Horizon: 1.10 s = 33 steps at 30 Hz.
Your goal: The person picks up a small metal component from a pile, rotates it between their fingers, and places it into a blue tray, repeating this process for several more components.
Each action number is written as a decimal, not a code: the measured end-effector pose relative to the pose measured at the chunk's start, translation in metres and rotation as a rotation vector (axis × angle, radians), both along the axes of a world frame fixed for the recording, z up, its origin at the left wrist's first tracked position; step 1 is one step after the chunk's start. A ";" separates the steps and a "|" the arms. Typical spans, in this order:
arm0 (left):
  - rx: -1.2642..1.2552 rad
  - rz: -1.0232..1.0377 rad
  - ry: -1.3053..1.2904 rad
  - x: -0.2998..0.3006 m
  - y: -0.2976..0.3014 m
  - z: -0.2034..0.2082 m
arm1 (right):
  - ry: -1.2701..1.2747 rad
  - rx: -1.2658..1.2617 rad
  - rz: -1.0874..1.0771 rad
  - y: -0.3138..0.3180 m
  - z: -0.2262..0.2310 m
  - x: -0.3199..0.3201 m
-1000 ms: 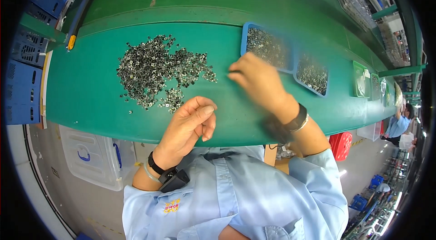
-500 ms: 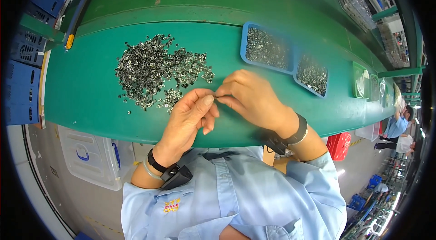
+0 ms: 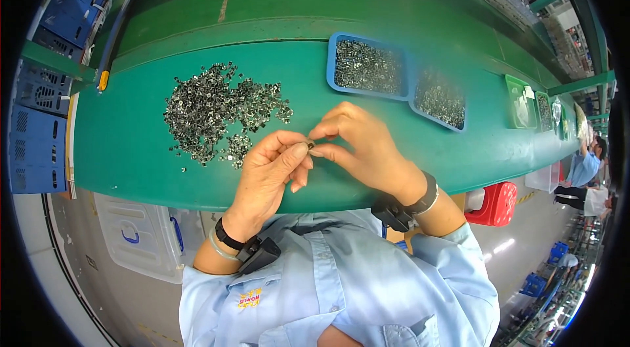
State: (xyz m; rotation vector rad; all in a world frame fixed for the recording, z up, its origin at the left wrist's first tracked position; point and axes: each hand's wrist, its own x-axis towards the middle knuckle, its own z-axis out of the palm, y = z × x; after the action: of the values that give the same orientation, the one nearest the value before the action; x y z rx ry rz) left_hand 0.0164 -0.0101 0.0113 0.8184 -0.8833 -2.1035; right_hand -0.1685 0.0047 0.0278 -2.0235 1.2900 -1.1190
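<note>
My left hand (image 3: 272,166) pinches a small dark metal part (image 3: 310,145) between thumb and forefinger, above the front of the green table. From the other side my right hand (image 3: 364,147) meets it, thumb and forefinger at the same part; whether both grip it is hard to tell, since it is tiny and half covered. Beyond my left hand lies a loose pile of small square metal pieces (image 3: 207,111). Behind my right hand stand a blue tray (image 3: 341,88) and a second blue tray (image 3: 436,124), both filled with similar small pieces.
Further right on the table is a green tray (image 3: 514,88). Blue crates (image 3: 36,150) stand past the left end. Below the front edge are a clear lidded box (image 3: 134,235) and a red stool (image 3: 499,204). Another person (image 3: 582,166) is far off at right.
My fingertips have parted slightly, so the small part between them shows more. The view has shifted a little; the pile and trays appear further left.
</note>
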 end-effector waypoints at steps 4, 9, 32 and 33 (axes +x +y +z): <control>0.020 0.013 -0.050 -0.003 0.001 0.006 | 0.245 -0.135 -0.049 0.004 0.006 0.000; 0.033 0.003 -0.049 -0.001 -0.002 0.001 | 0.277 -0.114 -0.044 0.003 0.008 0.005; 0.061 0.002 0.090 -0.001 -0.001 0.006 | -0.007 -0.150 -0.085 0.011 -0.006 0.013; 0.059 0.000 0.087 0.000 0.000 0.005 | -0.009 -0.151 -0.088 0.012 -0.006 0.012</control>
State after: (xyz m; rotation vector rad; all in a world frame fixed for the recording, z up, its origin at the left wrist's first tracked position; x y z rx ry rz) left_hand 0.0159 -0.0105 0.0165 0.7507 -0.7782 -2.1573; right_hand -0.1562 0.0165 0.0216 -2.0841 1.3368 -1.2998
